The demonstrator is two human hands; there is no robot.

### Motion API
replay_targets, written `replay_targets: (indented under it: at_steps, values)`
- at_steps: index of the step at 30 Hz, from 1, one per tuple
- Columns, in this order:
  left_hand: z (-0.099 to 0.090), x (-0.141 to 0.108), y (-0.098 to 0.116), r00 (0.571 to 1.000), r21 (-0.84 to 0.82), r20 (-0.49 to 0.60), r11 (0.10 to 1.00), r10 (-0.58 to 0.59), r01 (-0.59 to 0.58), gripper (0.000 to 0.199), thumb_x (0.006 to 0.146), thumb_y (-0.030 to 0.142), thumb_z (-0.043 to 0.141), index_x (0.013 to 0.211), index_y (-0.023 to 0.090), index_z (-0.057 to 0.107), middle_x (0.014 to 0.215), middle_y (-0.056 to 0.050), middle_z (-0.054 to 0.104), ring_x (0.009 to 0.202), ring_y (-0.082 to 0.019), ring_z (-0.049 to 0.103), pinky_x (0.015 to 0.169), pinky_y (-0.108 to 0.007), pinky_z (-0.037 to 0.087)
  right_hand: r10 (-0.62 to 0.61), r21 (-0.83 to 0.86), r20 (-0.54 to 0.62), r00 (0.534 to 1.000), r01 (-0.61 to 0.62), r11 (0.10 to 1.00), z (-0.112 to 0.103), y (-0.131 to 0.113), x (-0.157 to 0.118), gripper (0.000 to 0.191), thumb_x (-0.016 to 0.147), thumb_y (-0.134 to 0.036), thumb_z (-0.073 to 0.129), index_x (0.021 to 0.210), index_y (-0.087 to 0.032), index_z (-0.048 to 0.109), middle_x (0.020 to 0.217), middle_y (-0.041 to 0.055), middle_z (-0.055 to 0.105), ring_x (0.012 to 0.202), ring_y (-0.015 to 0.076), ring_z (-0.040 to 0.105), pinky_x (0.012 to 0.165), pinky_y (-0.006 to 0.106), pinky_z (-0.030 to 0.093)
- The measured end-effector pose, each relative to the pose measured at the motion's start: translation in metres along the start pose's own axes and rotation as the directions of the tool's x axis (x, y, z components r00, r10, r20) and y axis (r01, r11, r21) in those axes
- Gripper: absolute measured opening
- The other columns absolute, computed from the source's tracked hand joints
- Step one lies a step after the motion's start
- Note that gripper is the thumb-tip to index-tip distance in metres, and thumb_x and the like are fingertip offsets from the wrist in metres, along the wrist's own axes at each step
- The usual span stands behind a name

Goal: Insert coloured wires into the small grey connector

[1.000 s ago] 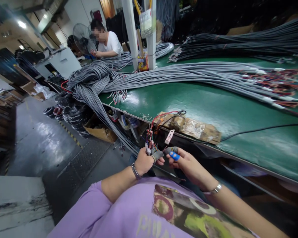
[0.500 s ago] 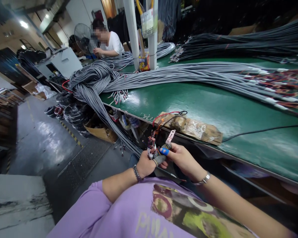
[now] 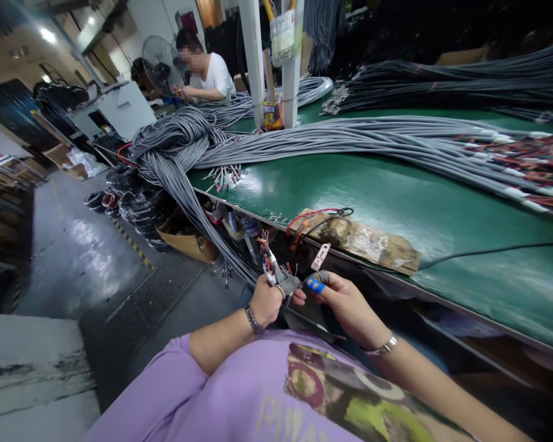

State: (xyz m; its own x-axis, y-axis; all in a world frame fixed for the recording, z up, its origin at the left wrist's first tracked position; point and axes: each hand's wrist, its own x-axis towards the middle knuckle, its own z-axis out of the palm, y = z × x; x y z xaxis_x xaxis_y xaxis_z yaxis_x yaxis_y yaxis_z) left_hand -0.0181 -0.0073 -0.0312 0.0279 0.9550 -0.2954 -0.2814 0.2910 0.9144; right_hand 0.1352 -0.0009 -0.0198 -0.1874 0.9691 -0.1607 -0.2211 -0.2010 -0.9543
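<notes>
While a co-worker in a white T-shirt (image 3: 212, 73) sits far off at 11 o'clock, a person in a lilac printed top holds a grey cable end with a spray of thin multicoloured wires (image 3: 271, 265) just below the near edge of the long green bench (image 3: 373, 190). The left hand (image 3: 265, 302) is closed around the cable end, its fingers (image 3: 289, 286) in grey fingertip covers, and the coloured strands fan upward from the fist toward 12 o'clock. The right hand (image 3: 345, 301), just beside it at 3 o'clock, pinches narrowly at the same bundle with a blue-capped thumb (image 3: 315, 286) and a grey-capped forefinger; what exactly lies between those two tips is too small to tell. Each wrist carries a metal bracelet or watch. Directly above the hands, at 12 o'clock, a worn brown cardboard pad wrapped in clear tape (image 3: 368, 240) lies on the bench edge with red and black leads (image 3: 313, 216) looped over it, and a small pale tag (image 3: 319, 256) hangs off its front. A thin black cord (image 3: 488, 250) runs off toward 3 o'clock. Beyond, thick sheaves of grey cable (image 3: 350, 138) stretch across the bench (their far ends show coloured wires) and spill over its left end at 10 o'clock toward the grey floor (image 3: 74, 258).
</notes>
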Motion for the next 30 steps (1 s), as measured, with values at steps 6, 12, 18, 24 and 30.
replay_targets:
  at_steps: [6, 12, 18, 24, 30]
  values:
    - [0.003, 0.000, 0.005, 1.000, -0.015, -0.002, 1.000, -0.004, 0.004, 0.046, 0.057, 0.052, 0.079, 0.063, 0.010, 0.061, 0.052, -0.006, 0.064, 0.050, -0.018, 0.064, 0.053, -0.029, 0.052, 0.026, 0.052, -0.028, 0.999, -0.025, 0.998, -0.002, 0.004, 0.000, 0.031, 0.062, -0.045, 0.082, 0.068, -0.018, 0.067, 0.062, -0.0002, 0.058, 0.055, 0.0114, 0.046, 0.054, 0.026, 0.038]
    - [0.002, -0.001, 0.009, 0.999, -0.026, 0.031, 0.999, -0.024, 0.025, 0.045, 0.057, 0.050, 0.080, 0.062, 0.009, 0.062, 0.051, -0.006, 0.063, 0.042, -0.014, 0.058, 0.046, -0.025, 0.048, 0.038, 0.071, 0.006, 0.999, -0.039, 0.997, -0.001, 0.002, -0.001, 0.030, 0.061, -0.043, 0.083, 0.068, -0.018, 0.066, 0.064, 0.0004, 0.059, 0.057, 0.0117, 0.046, 0.055, 0.027, 0.038]
    - [0.003, -0.007, 0.013, 0.984, 0.072, 0.163, 0.995, -0.078, 0.066, 0.048, 0.055, 0.053, 0.080, 0.056, 0.010, 0.060, 0.050, -0.007, 0.062, 0.041, -0.013, 0.056, 0.045, -0.023, 0.045, 0.120, 0.205, 0.044, 0.992, -0.127, 0.970, 0.003, 0.002, 0.000, 0.028, 0.060, -0.038, 0.083, 0.064, -0.018, 0.064, 0.053, -0.0024, 0.051, 0.051, 0.0100, 0.042, 0.052, 0.026, 0.034]
    - [0.000, -0.008, 0.015, 0.964, 0.086, 0.250, 0.994, -0.092, 0.073, 0.050, 0.054, 0.055, 0.080, 0.056, 0.009, 0.061, 0.048, -0.006, 0.060, 0.039, -0.012, 0.054, 0.044, -0.024, 0.046, 0.194, 0.303, 0.088, 0.977, -0.211, 0.929, 0.003, 0.004, 0.003, 0.029, 0.057, -0.035, 0.085, 0.066, -0.017, 0.065, 0.055, -0.0031, 0.052, 0.051, 0.0083, 0.043, 0.052, 0.024, 0.038]
    - [-0.003, -0.008, 0.010, 0.970, 0.042, 0.227, 0.996, -0.085, 0.078, 0.047, 0.054, 0.051, 0.081, 0.061, 0.007, 0.065, 0.050, -0.005, 0.061, 0.040, -0.012, 0.055, 0.043, -0.025, 0.047, 0.244, 0.433, 0.052, 0.968, -0.242, 0.868, -0.007, 0.002, 0.006, 0.027, 0.058, -0.034, 0.086, 0.068, -0.019, 0.065, 0.060, -0.0036, 0.054, 0.050, 0.0069, 0.044, 0.051, 0.021, 0.043]
